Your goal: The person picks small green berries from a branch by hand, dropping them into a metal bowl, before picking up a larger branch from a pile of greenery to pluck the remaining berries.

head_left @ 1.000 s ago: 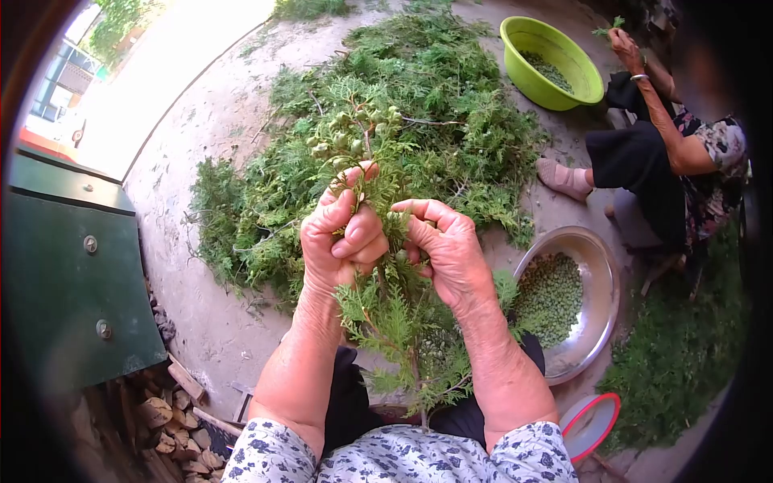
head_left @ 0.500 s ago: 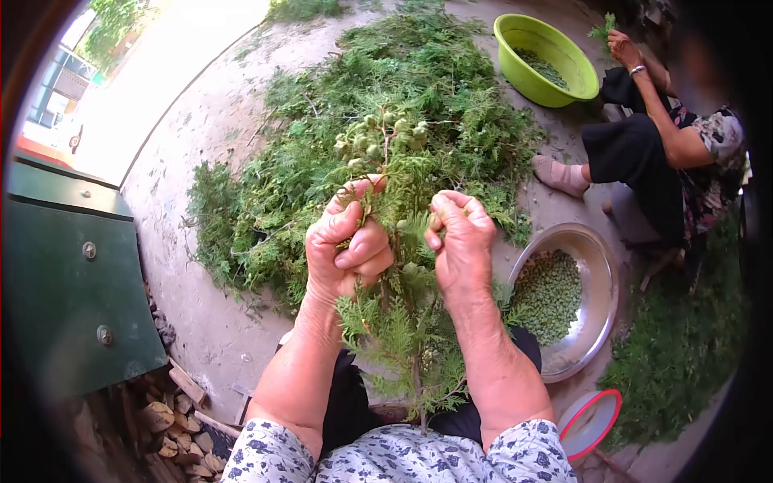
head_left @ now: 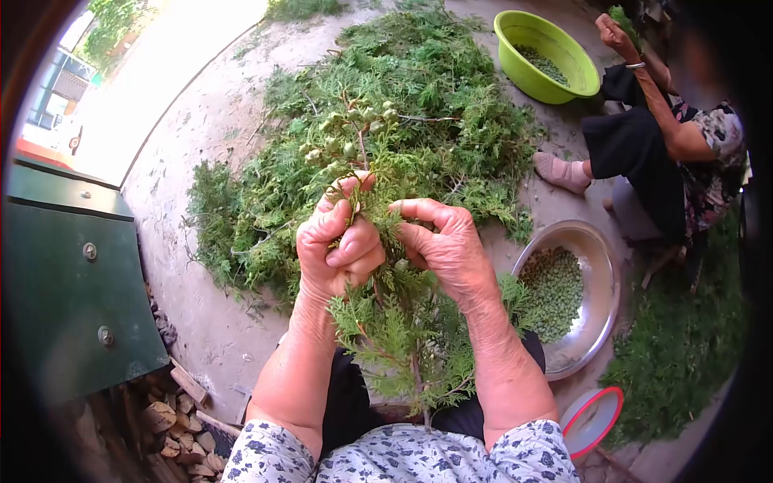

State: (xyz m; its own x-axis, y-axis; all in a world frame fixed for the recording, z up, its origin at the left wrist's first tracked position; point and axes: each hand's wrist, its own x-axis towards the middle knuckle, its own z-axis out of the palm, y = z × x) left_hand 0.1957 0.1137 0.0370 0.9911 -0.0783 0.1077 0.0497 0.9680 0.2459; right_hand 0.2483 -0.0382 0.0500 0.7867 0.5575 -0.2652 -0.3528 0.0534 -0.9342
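Note:
My left hand [head_left: 342,245] is closed around a leafy green conifer branch [head_left: 378,342], which stands upright between my forearms with its lower end near my lap. Above that fist, a cluster of round green cones [head_left: 349,150] sticks up on the branch's tip. My right hand [head_left: 451,249] is beside the left one, thumb and forefinger pinched at the foliage. What lies between those fingertips is hidden by leaves. Just below the pinch, another green cone [head_left: 402,265] shows on the branch.
A big pile of cut branches [head_left: 419,88] covers the floor ahead. To the right stand a steel bowl [head_left: 608,306] of green cones, a lime-green basin [head_left: 527,80] and a red-rimmed container [head_left: 592,423]. A seated person's hand [head_left: 616,39] holds a sprig. Firewood [head_left: 181,435] lies lower left.
My right hand has moved left, from beside the branch into its foliage. My left hand and the cone-bearing tip have shifted slightly left. The other person's hand has moved a little left.

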